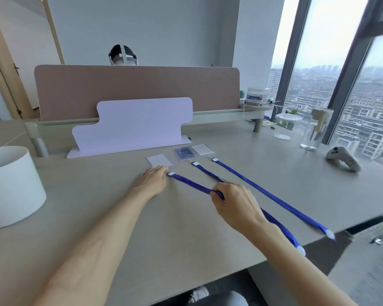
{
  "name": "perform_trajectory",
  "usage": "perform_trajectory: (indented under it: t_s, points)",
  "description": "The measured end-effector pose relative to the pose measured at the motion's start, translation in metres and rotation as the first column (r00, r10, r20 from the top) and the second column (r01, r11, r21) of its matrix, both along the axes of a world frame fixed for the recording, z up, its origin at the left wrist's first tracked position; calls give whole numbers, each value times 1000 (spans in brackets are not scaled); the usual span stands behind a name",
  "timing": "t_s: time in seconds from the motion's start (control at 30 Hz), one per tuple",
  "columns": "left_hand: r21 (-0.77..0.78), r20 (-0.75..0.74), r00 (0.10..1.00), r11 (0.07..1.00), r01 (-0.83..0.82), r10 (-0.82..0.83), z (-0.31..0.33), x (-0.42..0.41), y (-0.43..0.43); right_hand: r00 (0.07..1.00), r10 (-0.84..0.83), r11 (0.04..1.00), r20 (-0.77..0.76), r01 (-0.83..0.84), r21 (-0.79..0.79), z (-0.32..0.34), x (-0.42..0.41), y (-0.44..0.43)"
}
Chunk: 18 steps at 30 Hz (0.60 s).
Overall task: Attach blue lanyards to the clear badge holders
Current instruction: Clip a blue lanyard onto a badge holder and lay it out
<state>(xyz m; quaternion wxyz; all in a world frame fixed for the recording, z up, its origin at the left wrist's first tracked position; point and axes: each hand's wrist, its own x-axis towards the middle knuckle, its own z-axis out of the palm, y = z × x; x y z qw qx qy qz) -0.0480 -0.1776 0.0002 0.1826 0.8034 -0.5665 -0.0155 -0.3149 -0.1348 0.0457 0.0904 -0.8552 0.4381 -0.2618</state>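
Note:
Three clear badge holders lie on the desk: a left one [159, 160] with a white card, a middle one [184, 153] with a dark blue card, a right one [202, 149] with a white card. My left hand [153, 180] rests flat below the left holder, fingertips at the white clip [171, 173] of a blue lanyard [190, 183]. My right hand [234, 202] pinches that lanyard's strap farther back. Two other blue lanyards, the middle one [208, 172] and the right one [265, 192], run from the middle and right holders toward the desk's front edge.
A white paper stand [133, 127] rises behind the holders, in front of a pink divider [137, 89]. A white cylinder [11, 186] sits at left. Glass jars [286, 125], a glass bottle [314, 133] and a grey controller [343, 161] stand at right. Another person's head shows behind the divider.

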Motion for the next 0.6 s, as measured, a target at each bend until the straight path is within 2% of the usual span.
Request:
perform_trajectory:
  t_s: [0.23, 0.33, 0.43, 0.6]
  points:
    - [62, -78, 997, 998, -8, 13, 3, -7, 4, 997, -56, 998, 58, 54, 28, 11, -52, 35]
    - [-48, -146, 986, 996, 72, -78, -2, -31, 19, 994, -53, 996, 92, 46, 73, -1, -57, 42]
    - [-89, -121, 968, 973, 211, -221, -13, -64, 41, 996, -28, 996, 87, 20, 92, -14, -55, 44]
    - [61, 51, 980, 980, 189, -192, -12, -80, 54, 996, -7, 999, 88, 2, 53, -19, -58, 54]
